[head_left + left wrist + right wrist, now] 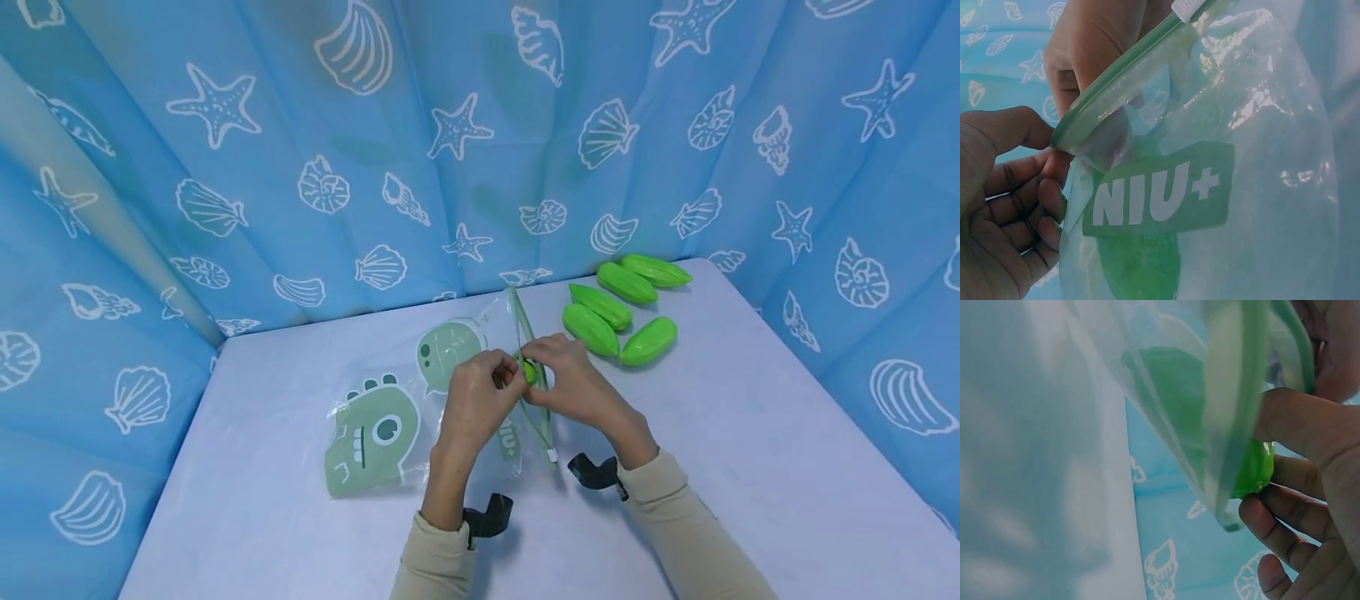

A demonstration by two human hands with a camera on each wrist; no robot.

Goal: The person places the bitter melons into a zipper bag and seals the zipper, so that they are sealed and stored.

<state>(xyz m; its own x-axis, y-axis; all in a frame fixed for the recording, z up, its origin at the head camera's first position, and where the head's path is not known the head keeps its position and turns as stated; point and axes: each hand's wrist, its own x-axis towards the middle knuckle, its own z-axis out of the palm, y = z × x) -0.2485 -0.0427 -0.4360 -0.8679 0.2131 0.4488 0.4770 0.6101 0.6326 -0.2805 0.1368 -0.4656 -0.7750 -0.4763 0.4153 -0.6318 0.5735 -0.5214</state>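
Observation:
A clear zip bag (375,450) with green dinosaur prints lies on the table, its green-edged mouth raised on the right. My left hand (474,402) pinches the edge of that mouth between thumb and forefinger, as the left wrist view shows at the green zip strip (1116,75). At the opening, my right hand (576,379) grips one end of a glossy, long green fruit (1260,467). Most of this fruit is inside the bag and shows through the plastic below the NIU+ label (1160,194). A white zip slider (552,456) sits at the near end of the strip.
Several more long green fruits (591,330) lie in a loose group at the table's back right. A blue curtain (420,167) with white seashells stands behind and on both sides of the white table (247,467). Each wrist carries a black camera mount (489,517).

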